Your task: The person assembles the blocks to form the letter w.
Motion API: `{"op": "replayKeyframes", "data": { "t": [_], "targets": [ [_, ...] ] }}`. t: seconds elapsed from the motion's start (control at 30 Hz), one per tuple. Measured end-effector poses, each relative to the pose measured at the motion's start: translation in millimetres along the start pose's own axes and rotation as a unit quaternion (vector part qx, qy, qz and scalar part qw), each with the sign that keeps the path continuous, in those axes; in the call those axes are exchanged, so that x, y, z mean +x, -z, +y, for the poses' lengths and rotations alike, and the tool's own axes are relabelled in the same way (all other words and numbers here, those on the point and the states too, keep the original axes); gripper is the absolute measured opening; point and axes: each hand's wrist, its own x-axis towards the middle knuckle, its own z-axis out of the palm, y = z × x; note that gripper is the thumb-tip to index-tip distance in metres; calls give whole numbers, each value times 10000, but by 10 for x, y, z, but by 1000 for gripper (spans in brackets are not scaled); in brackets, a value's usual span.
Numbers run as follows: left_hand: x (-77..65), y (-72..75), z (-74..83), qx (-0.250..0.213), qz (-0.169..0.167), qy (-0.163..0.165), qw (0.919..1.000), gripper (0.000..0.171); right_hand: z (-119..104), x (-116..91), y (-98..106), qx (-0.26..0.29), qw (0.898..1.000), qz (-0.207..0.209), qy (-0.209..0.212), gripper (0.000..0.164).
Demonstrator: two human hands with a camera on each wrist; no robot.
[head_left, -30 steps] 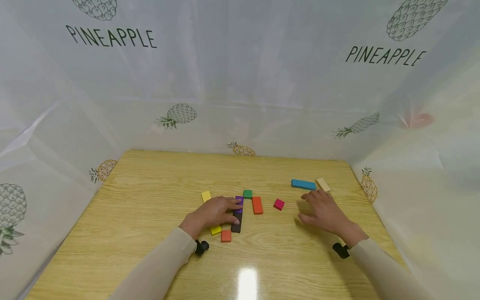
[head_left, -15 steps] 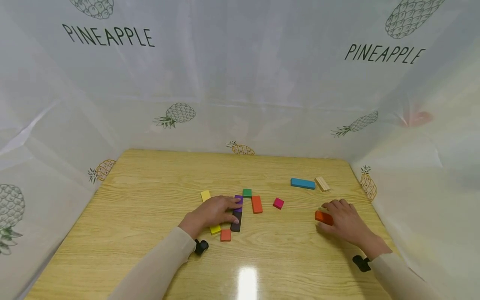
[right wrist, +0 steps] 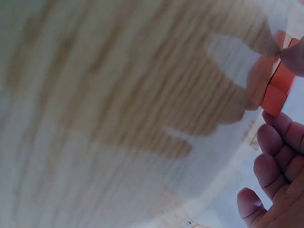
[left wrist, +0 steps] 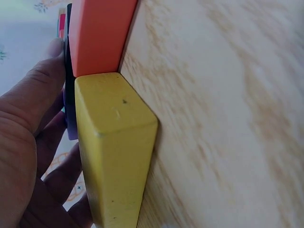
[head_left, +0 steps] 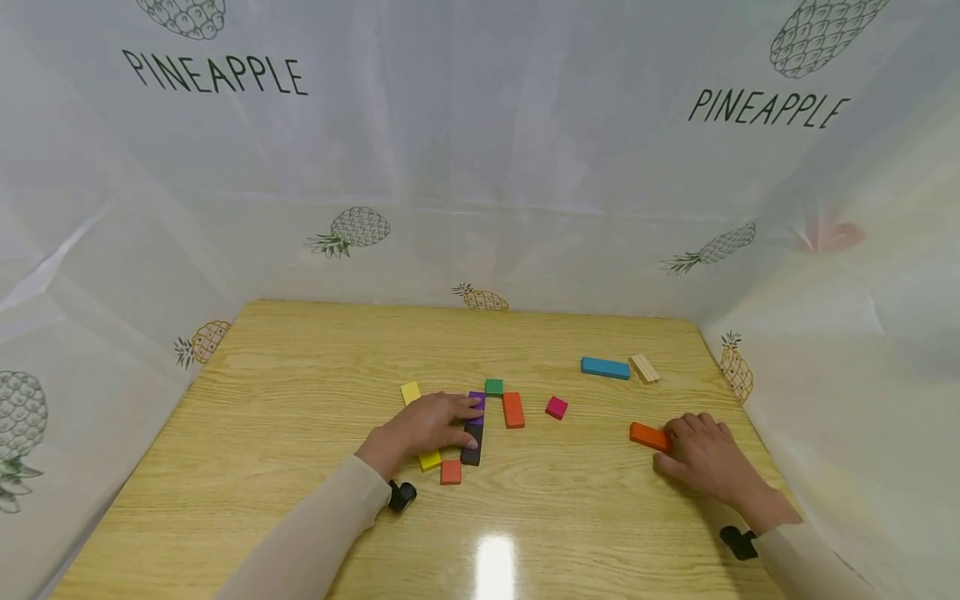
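My left hand (head_left: 431,425) rests on the blocks at the middle left, fingers over the purple block (head_left: 477,402) and thumb on the black block (head_left: 471,455). Under that hand lies a long yellow block (head_left: 430,461), partly covered. A small light-red block (head_left: 451,472) sits beside its near end; the left wrist view shows this yellow block (left wrist: 114,118) meeting the light-red block (left wrist: 102,35). At the right, my right hand (head_left: 705,458) pinches the right end of a long orange block (head_left: 648,436) between thumb and fingers. The right wrist view shows thumb and index fingertip at this orange block (right wrist: 279,92).
A green block (head_left: 494,387) and a red-orange block (head_left: 513,410) lie just right of the purple one. Farther right is a small crimson block (head_left: 557,407). Behind are a blue block (head_left: 605,367) and pale wooden pieces (head_left: 645,368). A pineapple-print sheet (head_left: 480,167) surrounds the wooden table (head_left: 337,342).
My right hand has moved right and nearer from beside the pale wooden pieces, uncovering the orange block, and now sits at its right end. The left hand has stayed put.
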Motion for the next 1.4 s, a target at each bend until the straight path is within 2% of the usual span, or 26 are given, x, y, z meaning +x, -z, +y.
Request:
{"op": "replayKeyframes", "data": {
  "t": [0.17,0.37,0.8,0.97,1.13,1.27,1.4],
  "targets": [
    [-10,0,4,-1,-20,36,10000,63,-28,-12,-10,22,10000,-51,-11,31],
    [-13,1,-1,28,-16,40,10000,63,-171,19,2,216,9995,-183,-113,25],
    [-21,4,4,-100,0,79,9999,62,-560,132,-3,396,9990,-215,-59,30],
    [-20,6,12,-46,6,45,10000,63,-636,147,-11,418,9987,-213,221,36],
    [-22,14,25,-60,12,26,10000,62,-617,188,43,406,9976,1,562,35],
    [-14,5,17,-35,-2,74,10000,63,-570,238,74,476,9957,166,774,47],
    [-7,-6,11,4,-2,90,10000,63,-543,288,66,619,9944,-45,850,65]
  ]
}}
